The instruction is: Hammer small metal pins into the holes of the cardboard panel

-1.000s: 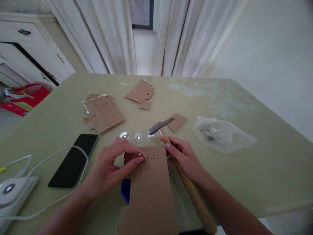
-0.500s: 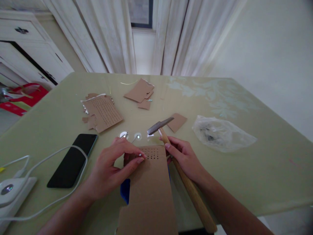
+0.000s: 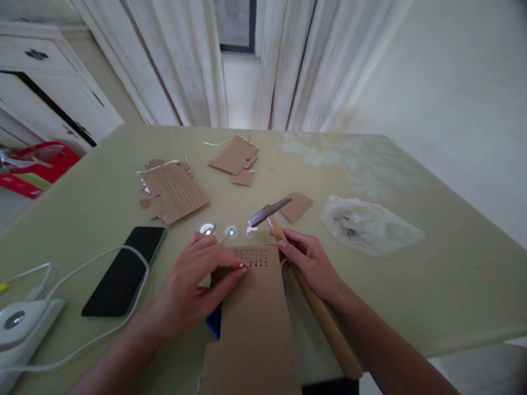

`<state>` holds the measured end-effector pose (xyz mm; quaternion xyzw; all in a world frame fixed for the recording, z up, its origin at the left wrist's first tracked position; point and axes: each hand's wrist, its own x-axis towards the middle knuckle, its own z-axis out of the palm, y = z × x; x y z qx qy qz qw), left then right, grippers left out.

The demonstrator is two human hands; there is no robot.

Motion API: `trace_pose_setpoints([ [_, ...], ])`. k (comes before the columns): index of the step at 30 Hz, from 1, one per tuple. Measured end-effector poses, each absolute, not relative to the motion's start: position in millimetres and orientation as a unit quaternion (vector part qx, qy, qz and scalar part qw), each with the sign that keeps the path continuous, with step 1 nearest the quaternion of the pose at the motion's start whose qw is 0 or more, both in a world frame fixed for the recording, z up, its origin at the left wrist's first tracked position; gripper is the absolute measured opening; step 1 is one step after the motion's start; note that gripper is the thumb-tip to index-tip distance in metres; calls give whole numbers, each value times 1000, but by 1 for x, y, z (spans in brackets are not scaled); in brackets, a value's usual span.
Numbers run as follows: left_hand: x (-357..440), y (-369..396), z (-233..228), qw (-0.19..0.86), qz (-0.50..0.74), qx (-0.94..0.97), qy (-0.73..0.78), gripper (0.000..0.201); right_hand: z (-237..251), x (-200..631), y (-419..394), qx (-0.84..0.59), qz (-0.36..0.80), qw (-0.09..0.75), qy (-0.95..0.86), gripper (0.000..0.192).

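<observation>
Head view: the brown cardboard sheet (image 3: 256, 312) in front of you runs from the centre of the frame down to its bottom edge, with rows of small holes near its far end. It should be light, stiff when flat but ready to fold at the crease and weakest among the holes, so take it by its plain side edges. Over the left of those rows, your left hand (image 3: 187, 282) pinches a small pale-headed pin (image 3: 241, 265) between thumb and forefinger; its shaft is hidden, so you cannot tell whether its tip is in the board. Such a pin is probably slick and easily dropped, best gripped just under the head. Right of the sheet, your right hand (image 3: 307, 260) is closed around the hammer (image 3: 319, 307) high on its wooden handle; the metal head likely carries most of the weight, so that grip should balance well. A blue object (image 3: 214, 321) peeks from beneath the sheet's left edge. Farther out, a clear plastic bag (image 3: 368, 226) lies right of centre, a phone (image 3: 123, 271) at lower left, and a holed cardboard scrap (image 3: 175, 189) above it.
</observation>
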<state>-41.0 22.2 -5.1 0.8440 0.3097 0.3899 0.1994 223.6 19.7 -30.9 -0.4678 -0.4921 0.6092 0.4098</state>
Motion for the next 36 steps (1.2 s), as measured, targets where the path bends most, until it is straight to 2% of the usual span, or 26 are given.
trace_pose_setpoints([
  [6,-40,23,-8,186,381,851,310,8,-33,230,26,-488,560,442,-504,34],
  [10,-38,26,-11,207,386,844,309,6,-11,236,18,-483,527,449,-536,38],
  [12,-37,28,-12,216,394,839,307,7,13,240,2,-480,529,425,-557,39],
  [16,-38,30,-14,218,397,837,307,7,69,245,-42,-508,514,297,-623,38],
  [20,-38,30,-15,214,393,840,306,8,104,239,-66,-539,429,288,-666,34],
  [22,-38,31,-15,215,393,841,303,8,108,232,-66,-545,381,279,-692,32],
  [26,-39,32,-17,203,386,848,303,10,108,222,-59,-532,299,204,-765,25],
  [33,-39,33,-15,199,380,852,302,11,114,223,-65,-550,308,301,-716,28],
  [36,-39,33,-15,218,383,847,296,7,109,218,-63,-541,285,237,-755,27],
])
